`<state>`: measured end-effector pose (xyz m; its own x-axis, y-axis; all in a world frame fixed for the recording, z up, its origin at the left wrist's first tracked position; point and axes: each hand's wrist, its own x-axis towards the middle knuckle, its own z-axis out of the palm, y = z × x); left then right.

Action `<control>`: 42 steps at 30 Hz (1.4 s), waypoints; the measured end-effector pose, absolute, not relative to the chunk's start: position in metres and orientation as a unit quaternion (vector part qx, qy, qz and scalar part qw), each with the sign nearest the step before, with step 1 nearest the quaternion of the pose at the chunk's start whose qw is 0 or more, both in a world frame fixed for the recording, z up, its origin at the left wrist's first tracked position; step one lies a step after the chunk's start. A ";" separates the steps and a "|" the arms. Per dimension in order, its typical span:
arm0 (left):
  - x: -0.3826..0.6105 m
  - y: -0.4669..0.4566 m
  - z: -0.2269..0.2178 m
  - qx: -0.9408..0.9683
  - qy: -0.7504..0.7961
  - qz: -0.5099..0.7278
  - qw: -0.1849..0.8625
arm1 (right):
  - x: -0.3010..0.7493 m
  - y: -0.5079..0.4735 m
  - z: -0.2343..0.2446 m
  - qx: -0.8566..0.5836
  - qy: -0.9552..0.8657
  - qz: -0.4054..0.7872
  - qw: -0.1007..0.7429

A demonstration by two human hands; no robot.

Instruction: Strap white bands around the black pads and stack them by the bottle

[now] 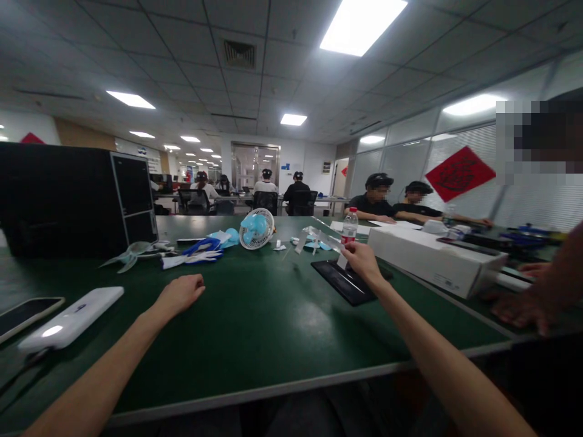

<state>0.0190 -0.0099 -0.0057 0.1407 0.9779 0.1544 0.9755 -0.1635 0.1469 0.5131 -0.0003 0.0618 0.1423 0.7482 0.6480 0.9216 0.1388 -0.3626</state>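
Note:
My left hand (181,294) rests on the green table with its fingers curled in, and nothing shows in it. Out over the table, my right hand (363,261) pinches one end of a clear plastic strip (331,241). Below that hand lies a flat, shiny black panel (342,281). Just behind my right fingers stands a water bottle (350,222) with a red cap. Light-blue and clear scraps (314,243) lie near the strip's far end. A small fan (257,229) with blue blades and a white guard sits farther back.
Blue-and-white gloves (194,255) and a pale blade-like piece (130,256) lie left of the fan. A black computer case (68,203), phone (27,317) and white power bank (73,318) are at left. A white box (432,255) and another person's hand (523,311) are at right.

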 end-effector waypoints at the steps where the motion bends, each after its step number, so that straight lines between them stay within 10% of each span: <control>1: 0.019 -0.010 -0.006 0.754 0.647 0.109 0.006 | 0.509 0.011 0.065 -0.656 -0.637 -0.138 0.381; 14: 0.024 -0.014 -0.002 0.743 0.657 0.124 0.032 | 0.481 0.113 0.030 -0.718 -0.648 -0.211 0.144; 42: 0.024 -0.011 -0.009 0.752 0.646 0.123 0.046 | 0.572 0.046 0.039 -0.817 -0.572 -0.034 0.067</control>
<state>0.0242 -0.0115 -0.0088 0.1360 0.9828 0.1251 0.9600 -0.1619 0.2284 0.5720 0.0465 0.0386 0.3431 0.9300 0.1321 0.9391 -0.3365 -0.0702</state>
